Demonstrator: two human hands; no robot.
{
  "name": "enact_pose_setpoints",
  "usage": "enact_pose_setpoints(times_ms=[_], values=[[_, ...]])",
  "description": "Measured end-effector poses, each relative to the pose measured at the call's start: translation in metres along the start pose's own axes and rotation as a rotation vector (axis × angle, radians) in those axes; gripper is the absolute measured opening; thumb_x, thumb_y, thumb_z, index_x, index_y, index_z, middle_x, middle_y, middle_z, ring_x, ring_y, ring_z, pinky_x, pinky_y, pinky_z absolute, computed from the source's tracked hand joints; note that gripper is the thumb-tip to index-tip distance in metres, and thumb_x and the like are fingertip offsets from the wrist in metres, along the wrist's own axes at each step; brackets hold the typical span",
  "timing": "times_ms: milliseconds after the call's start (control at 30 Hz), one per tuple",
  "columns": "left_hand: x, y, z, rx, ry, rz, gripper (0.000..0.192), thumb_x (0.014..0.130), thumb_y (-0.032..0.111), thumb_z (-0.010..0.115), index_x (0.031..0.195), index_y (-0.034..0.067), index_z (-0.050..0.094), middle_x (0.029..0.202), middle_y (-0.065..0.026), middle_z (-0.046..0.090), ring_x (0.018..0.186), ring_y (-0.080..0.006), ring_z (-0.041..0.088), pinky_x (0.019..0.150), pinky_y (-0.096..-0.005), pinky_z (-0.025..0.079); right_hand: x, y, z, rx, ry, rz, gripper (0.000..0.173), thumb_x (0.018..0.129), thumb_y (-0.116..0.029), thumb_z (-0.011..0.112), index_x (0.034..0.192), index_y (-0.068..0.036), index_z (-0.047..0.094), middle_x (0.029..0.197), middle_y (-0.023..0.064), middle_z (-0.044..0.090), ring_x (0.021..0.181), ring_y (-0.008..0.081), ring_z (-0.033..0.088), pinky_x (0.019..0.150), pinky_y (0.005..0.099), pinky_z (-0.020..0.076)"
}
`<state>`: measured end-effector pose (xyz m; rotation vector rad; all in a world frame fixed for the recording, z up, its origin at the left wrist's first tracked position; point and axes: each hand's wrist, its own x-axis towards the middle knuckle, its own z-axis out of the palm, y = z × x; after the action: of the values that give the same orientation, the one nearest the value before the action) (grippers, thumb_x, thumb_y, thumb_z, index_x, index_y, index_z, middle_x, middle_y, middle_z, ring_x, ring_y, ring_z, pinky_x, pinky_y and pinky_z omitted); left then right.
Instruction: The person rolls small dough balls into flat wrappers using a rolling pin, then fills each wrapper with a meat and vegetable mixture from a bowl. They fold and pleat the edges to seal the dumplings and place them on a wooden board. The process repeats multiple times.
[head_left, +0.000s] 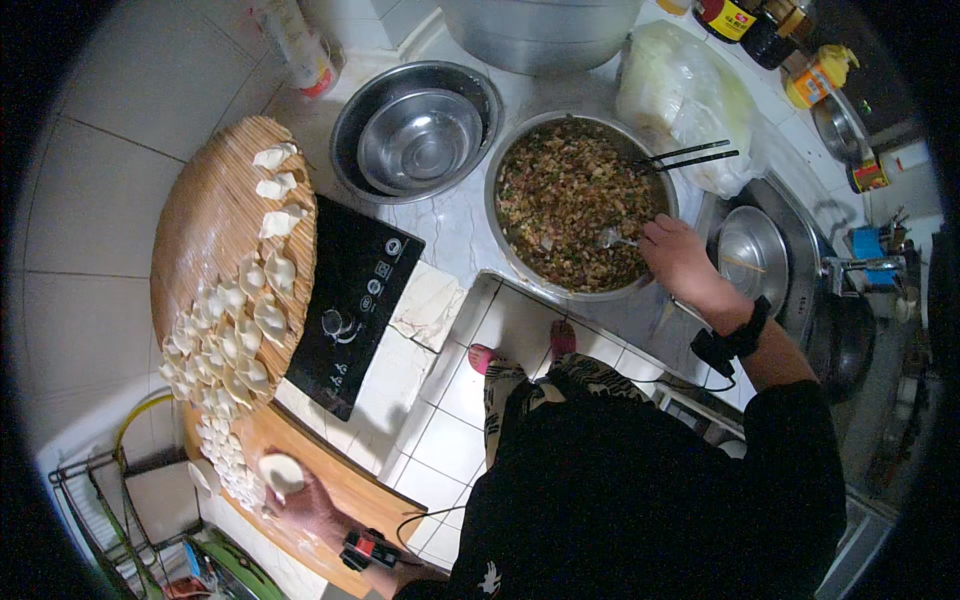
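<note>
My left hand (301, 504) holds a round dough wrapper (282, 474) above a floured wooden board (322, 450). Small lumps of dough (223, 450) lie in a cluster beside that hand. In my right hand (675, 251) is the handle of a metal spoon (615, 238). Its bowl end rests in a chopped filling (566, 195), inside a large steel basin (491, 225). Black chopsticks (694, 155) lean over the basin's rim. Many folded dumplings (240, 326) sit on a round slatted tray (217, 187) at the left.
A black induction cooker (352, 300) stands partly beneath the tray. Nested steel bowls (420, 142), a large pot (540, 30) and a plastic bag (679, 97) stand behind. At the right is a sink (806, 247) holding a metal bowl (757, 247). A wire rack (112, 495) is at lower left.
</note>
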<state>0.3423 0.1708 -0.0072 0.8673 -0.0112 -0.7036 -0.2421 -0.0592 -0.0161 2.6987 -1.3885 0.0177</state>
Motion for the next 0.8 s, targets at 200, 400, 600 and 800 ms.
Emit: enact_pose_setpoints(times_ms=[200,400,600,800], values=[[-0.064,-0.086,0.071,-0.108,-0.192,-0.516,0.044,0.091,0.012,0.052,0.130,-0.007,0.043,0.130,-0.0187,0.051,0.122,-0.0268,0.049,0.097,-0.0347,0.047,0.035,-0.009,-0.015,0.152,-0.207,0.298,0.023,0.075,-0.008,0.055,0.097,-0.003,0.055,0.093,0.0125,0.056,0.084,0.0318,0.060,0.067,0.0438,0.0499],[-0.110,-0.166,0.142,-0.107,-0.087,-0.619,0.049,0.093,0.016,0.053,0.131,-0.010,0.034,0.123,-0.0274,0.051,0.118,-0.0352,0.051,0.093,-0.0389,0.053,0.061,-0.030,-0.010,0.193,-0.118,0.058,0.026,0.075,-0.010,0.057,0.101,-0.003,0.057,0.089,0.0145,0.057,0.081,0.0328,0.061,0.064,0.0432,0.0511],[-0.132,-0.184,0.181,0.176,-0.383,-0.624,0.056,0.095,0.032,0.048,0.136,-0.003,0.034,0.120,-0.0288,0.053,0.115,-0.0357,0.054,0.089,-0.0407,0.054,0.052,-0.036,0.002,0.327,-0.163,0.085,0.009,0.077,-0.011,0.054,0.082,-0.003,0.057,0.076,0.0162,0.061,0.073,0.0341,0.064,0.063,0.0439,0.0527],[-0.137,-0.201,0.199,0.419,-0.444,-0.441,0.054,0.096,0.033,0.044,0.133,-0.005,0.038,0.123,-0.0258,0.053,0.114,-0.0312,0.055,0.097,-0.0398,0.046,0.054,-0.034,0.000,0.465,-0.179,0.019,0.011,0.078,-0.011,0.056,0.071,-0.005,0.050,0.065,0.0136,0.054,0.061,0.0321,0.058,0.055,0.0415,0.0458]])
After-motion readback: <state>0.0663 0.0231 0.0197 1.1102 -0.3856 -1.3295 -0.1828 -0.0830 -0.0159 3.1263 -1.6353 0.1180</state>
